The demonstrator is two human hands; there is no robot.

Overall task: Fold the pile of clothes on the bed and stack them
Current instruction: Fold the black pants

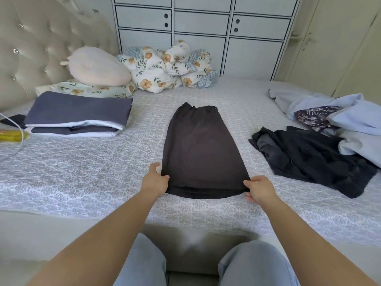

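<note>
A long dark brown fabric garment lay flat in the middle of the grey patterned bedspread, its long axis running from the bed's near edge towards the far edge, the narrower gathered end pointing away. The left hand pinched its near left corner and the right hand its near right corner, fingers curled tight on the cloth. A folded stack of blue-grey and white clothes sat towards the bed's left edge, while a loose heap of black, pale blue and patterned clothes lay along its right edge.
</note>
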